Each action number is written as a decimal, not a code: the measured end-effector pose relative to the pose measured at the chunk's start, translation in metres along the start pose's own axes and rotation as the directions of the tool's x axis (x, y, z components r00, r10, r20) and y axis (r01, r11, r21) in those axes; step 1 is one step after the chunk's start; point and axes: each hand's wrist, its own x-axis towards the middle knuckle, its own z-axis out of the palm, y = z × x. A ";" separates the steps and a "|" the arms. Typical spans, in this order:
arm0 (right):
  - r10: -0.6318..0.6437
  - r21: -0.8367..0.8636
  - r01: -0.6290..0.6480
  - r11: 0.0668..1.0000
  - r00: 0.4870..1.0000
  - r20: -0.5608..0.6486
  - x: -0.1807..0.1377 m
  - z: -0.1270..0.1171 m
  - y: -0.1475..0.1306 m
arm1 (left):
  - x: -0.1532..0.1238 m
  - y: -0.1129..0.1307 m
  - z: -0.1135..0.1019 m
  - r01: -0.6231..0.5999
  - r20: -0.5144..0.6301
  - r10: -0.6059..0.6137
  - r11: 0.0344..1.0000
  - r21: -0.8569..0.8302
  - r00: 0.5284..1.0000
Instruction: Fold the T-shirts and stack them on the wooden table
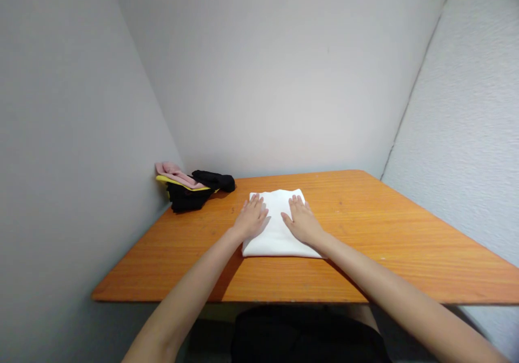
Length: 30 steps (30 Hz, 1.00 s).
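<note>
A folded white cloth (279, 240) lies flat on the wooden table, its near edge straight and its far edge slightly wavy. My left hand (251, 218) rests palm down on the left part of the cloth, fingers stretched away from me. On the right part lies my right hand (302, 222), also palm down, with the thumb spread toward the middle. Neither hand grips anything. Bare white fabric shows between the two hands. Whether the cloth is a garment or a towel I cannot tell.
At the table's back left corner sits a heap of folded clothes: a pink piece (174, 173), something with a yellow edge (180, 183) and black cloth (186, 197). Walls stand behind and on both sides of the orange-brown wooden table (365, 217).
</note>
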 end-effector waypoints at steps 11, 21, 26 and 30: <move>0.127 0.000 -0.127 0.992 0.992 0.015 -0.111 -0.036 0.042 | -0.139 -0.006 -0.003 0.176 -0.172 -0.183 0.983 -0.056 0.968; 0.223 0.296 -0.212 0.931 0.975 -0.003 -0.113 -0.043 0.068 | -0.111 0.037 0.007 0.157 -0.137 -0.165 0.985 -0.070 0.977; 0.478 0.376 -0.394 0.839 0.863 -0.164 -0.145 -0.064 0.152 | -0.085 0.132 0.019 -0.027 -0.206 -0.017 0.978 -0.209 0.978; 0.682 0.397 -0.570 0.719 0.688 -0.249 -0.192 -0.073 0.234 | -0.067 0.219 0.039 -0.180 -0.254 0.094 0.923 -0.340 0.963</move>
